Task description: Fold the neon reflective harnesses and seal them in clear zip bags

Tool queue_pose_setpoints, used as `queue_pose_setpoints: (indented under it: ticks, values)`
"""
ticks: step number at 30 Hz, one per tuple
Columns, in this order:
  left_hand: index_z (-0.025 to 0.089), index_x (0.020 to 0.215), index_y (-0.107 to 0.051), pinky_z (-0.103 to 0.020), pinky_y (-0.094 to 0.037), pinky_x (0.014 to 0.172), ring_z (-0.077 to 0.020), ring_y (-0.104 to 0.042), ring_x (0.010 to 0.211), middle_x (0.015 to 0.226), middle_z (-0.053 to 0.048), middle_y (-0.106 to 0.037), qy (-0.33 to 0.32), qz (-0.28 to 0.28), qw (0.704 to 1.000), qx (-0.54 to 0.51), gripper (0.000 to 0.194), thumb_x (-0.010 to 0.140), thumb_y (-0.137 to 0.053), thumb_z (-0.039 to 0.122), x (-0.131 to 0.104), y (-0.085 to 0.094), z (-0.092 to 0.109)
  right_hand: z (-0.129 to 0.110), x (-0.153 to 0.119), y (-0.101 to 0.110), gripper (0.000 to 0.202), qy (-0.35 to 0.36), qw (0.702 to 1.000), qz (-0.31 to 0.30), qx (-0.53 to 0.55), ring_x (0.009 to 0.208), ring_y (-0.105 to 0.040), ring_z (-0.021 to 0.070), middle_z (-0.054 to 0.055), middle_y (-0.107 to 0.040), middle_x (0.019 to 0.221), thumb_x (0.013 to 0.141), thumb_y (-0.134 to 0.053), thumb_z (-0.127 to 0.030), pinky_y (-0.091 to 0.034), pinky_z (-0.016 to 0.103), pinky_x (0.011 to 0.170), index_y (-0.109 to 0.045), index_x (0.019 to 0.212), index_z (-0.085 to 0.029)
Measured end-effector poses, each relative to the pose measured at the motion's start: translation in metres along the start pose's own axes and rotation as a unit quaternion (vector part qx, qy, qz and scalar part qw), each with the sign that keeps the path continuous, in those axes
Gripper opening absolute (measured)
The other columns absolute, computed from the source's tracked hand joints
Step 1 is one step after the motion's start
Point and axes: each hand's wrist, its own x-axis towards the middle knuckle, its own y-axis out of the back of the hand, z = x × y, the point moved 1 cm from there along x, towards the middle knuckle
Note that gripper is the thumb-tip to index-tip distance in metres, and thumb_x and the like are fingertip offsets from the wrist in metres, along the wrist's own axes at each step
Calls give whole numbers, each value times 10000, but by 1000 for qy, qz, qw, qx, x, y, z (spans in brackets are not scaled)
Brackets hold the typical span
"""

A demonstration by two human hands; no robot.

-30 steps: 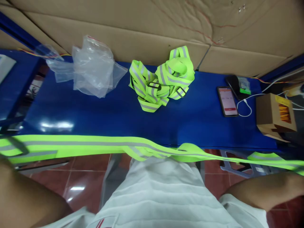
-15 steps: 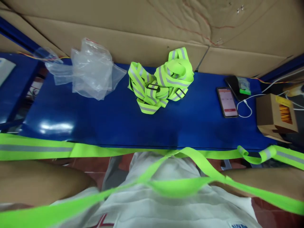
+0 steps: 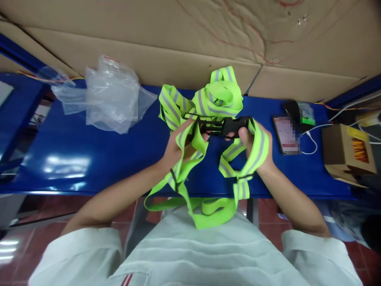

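My left hand (image 3: pixel 178 145) is closed around the left part of a black plastic buckle (image 3: pixel 229 126), its fingers partly hidden by strap. On the buckle's right part, my right hand (image 3: pixel 260 145) is closed, thumb in front. The two buckle parts meet between my hands; whether they are locked I cannot tell. A neon-yellow strap (image 3: pixel 205 220) with grey reflective stripes hangs in loops from both ends, down over the table's front edge. Just behind the buckle lies a bundle of similar neon straps (image 3: pixel 218 97).
Clear plastic bags (image 3: pixel 113 99) lie at the back left of the blue table (image 3: pixel 119 159). To the right are a phone (image 3: pixel 286 135), a black object, a white cable and an open cardboard box (image 3: pixel 336 147). Cardboard panels (image 3: pixel 149 51) stand along the back.
The strap was stretched wide across the front with both hands out of view. Now both hands are together over the table, holding the buckle, and the strap hangs in loose loops.
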Motion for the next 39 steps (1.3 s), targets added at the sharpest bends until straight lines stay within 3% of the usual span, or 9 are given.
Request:
queue_pose_setpoints:
  ticks: [6, 20, 23, 27, 31, 33, 35, 36, 39]
  values:
    - [187, 974, -725, -327, -591, 754, -211, -723, 813, 900, -43, -759, -74, -18, 996, 45, 330, 788, -878, 412, 5, 10, -13, 14, 1, -12, 318, -58, 998, 1, 28, 712, -728, 213, 16, -756, 810, 928, -709, -566, -616, 360, 672, -699, 918, -249]
    - [176, 1136, -751, -334, -596, 868, -233, -723, 961, 1012, -92, -721, -91, -129, 971, 181, 272, 977, -688, 387, 1, 7, -6, 33, -18, -11, 266, -42, 990, -122, -47, 695, -595, 184, -14, -594, 691, 966, -675, -459, -499, 307, 643, -602, 862, -225]
    - [173, 1063, -754, -305, -586, 812, -198, -713, 888, 977, -82, -690, -115, -155, 967, 163, 222, 992, -672, 367, 1, 6, -12, 39, -22, -15, 268, -31, 988, -144, -49, 665, -572, 176, -16, -605, 722, 935, -715, -456, -476, 295, 609, -582, 880, -229]
    - [170, 1208, -707, -321, -582, 873, -216, -721, 998, 1070, -115, -708, -147, -178, 960, 157, 258, 1000, -658, 315, 0, 3, -14, 39, -16, -13, 194, 18, 982, -178, -56, 788, -658, 206, 20, -700, 896, 970, -670, -411, -544, 319, 716, -634, 1039, -234]
    - [178, 1256, -697, -340, -584, 927, -224, -714, 1057, 1137, -117, -714, -188, -112, 952, 215, 277, 991, -663, 252, -2, 4, 6, 13, -5, 4, 495, 116, 953, -248, -130, 1331, -579, 304, 114, -626, 1412, 951, -683, -323, -451, 484, 1159, -559, 1427, -261]
    - [189, 1264, -707, -354, -574, 996, -226, -692, 1118, 1199, -112, -685, -214, -26, 935, 283, 283, 986, -667, 223, -6, 6, 22, -9, -7, 16, 450, 116, 970, -149, -157, 1350, -563, 280, 94, -590, 1459, 1012, -570, -252, -441, 486, 1168, -563, 1459, -298]
    - [219, 1342, -681, -359, -573, 1029, -237, -662, 1191, 1274, -113, -641, -254, 46, 902, 346, 353, 991, -655, 213, -13, 2, 37, -32, -16, 24, 340, 116, 983, 10, -139, 1148, -654, 246, 62, -666, 1274, 1040, -524, -240, -529, 440, 1019, -678, 1329, -331]
    - [241, 1393, -655, -351, -581, 1023, -242, -643, 1227, 1310, -113, -619, -274, 65, 885, 371, 401, 993, -649, 214, -18, -3, 43, -42, -22, 24, 304, 124, 982, 39, -140, 1101, -662, 246, 56, -687, 1203, 1046, -525, -262, -539, 431, 976, -711, 1274, -336]
    - [253, 1538, -521, -329, -588, 1042, -254, -571, 1333, 1391, -122, -566, -318, 52, 844, 429, 560, 992, -636, 201, -34, -26, 49, -62, -38, 9, 403, 177, 963, -109, -173, 1177, -655, 312, 107, -698, 1277, 1024, -574, -499, -533, 473, 1001, -667, 1345, -275]
